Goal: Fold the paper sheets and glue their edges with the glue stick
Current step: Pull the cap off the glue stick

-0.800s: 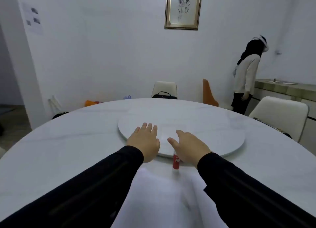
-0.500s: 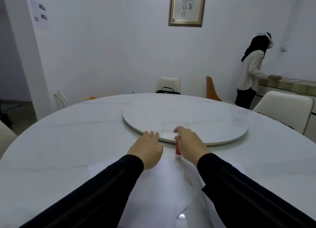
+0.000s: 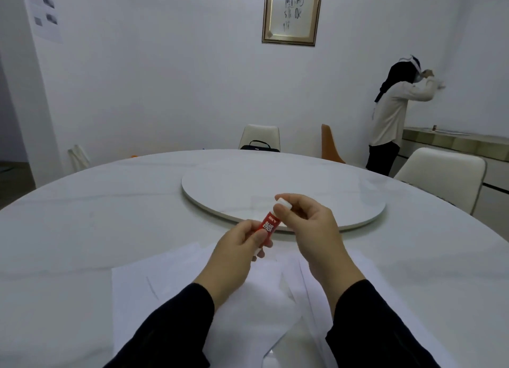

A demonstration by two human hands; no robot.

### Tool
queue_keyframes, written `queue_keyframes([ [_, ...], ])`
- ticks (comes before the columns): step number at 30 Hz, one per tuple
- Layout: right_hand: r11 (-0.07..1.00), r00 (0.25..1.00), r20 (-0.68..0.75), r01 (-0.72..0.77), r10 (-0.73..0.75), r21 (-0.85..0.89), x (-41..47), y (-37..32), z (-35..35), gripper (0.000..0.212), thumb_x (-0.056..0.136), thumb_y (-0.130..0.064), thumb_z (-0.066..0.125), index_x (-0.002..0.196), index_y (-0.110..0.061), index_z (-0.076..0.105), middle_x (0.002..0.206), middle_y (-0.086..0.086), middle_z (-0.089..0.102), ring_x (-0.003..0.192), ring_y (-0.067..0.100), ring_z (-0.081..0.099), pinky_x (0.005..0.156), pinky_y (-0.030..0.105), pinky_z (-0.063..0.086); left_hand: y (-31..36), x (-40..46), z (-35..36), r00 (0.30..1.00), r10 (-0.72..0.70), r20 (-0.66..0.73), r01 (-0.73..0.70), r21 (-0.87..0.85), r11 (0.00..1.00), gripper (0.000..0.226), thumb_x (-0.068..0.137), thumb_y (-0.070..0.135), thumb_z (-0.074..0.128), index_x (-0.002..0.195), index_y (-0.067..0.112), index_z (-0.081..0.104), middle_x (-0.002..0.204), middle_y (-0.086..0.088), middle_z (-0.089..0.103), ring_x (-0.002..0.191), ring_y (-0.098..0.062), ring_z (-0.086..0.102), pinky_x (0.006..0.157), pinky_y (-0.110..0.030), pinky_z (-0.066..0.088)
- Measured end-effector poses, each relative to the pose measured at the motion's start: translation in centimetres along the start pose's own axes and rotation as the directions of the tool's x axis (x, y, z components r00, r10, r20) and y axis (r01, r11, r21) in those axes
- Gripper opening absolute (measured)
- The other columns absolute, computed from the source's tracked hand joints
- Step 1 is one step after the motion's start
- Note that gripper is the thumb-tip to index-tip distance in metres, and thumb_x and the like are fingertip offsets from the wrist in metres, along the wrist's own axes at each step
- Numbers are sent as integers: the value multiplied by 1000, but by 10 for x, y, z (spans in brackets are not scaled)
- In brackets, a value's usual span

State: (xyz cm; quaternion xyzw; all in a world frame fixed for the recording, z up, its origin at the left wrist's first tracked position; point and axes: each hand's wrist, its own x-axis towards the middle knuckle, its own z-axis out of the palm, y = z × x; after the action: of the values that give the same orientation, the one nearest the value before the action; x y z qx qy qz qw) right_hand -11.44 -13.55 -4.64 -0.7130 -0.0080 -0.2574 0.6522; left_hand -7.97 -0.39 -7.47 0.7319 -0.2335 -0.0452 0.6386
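1. Change noted: in the earlier views the glue stick (image 3: 271,222) stood on the table (image 3: 82,229) at the near rim of the turntable (image 3: 358,216), with both hands laid flat beside it. It is now lifted clear of the table and held between both hands above the paper sheets (image 3: 165,279). The step in hand is judged to be uncapping, so gluing has not yet begun.

2. Left hand (image 3: 237,249): the fingers are curled round the lower end of the red tube, the thumb laid across its base. A firm hold on the body is indicated.

3. Glue stick: it is held tilted, base toward the left hand and white cap (image 3: 283,203) up and to the right. The cap is still seated on the tube.

4. Right hand (image 3: 311,229): the cap is pinched between thumb and forefinger; the remaining fingers are loosely curled behind and touch nothing visible.

5. Paper sheets: several white sheets lie overlapped at the near edge of the table, under and between the forearms. Slanting edges are visible on the right-hand sheets; whether these are finished folds cannot be told.

6. Surroundings: a second person (image 3: 394,119) stands at the far right by a sideboard (image 3: 454,144), well apart from the work.
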Motion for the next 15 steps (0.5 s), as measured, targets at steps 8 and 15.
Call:
queue_keyframes([
  [8, 988, 999, 41, -9, 3, 152, -6, -2, 3, 30, 79, -35, 66, 105, -20, 65, 97, 1, 72, 94, 18, 64, 79, 27, 52, 4, -8, -4, 966, -106, 236, 207, -458, 864, 31, 98, 24, 41, 114, 6, 60, 78, -8, 66, 62, -14, 54, 66, -26, 46],
  [15, 982, 999, 34, -30, 25, 185, -7, -6, 1, 22, 88, -25, 61, 110, -26, 61, 96, 0, 76, 100, 17, 66, 85, 29, 47, 1, -7, -3, 966, -75, 246, 182, -448, 875, 32, 97, 24, 42, 115, 4, 59, 79, -6, 69, 62, -15, 60, 69, -28, 47],
])
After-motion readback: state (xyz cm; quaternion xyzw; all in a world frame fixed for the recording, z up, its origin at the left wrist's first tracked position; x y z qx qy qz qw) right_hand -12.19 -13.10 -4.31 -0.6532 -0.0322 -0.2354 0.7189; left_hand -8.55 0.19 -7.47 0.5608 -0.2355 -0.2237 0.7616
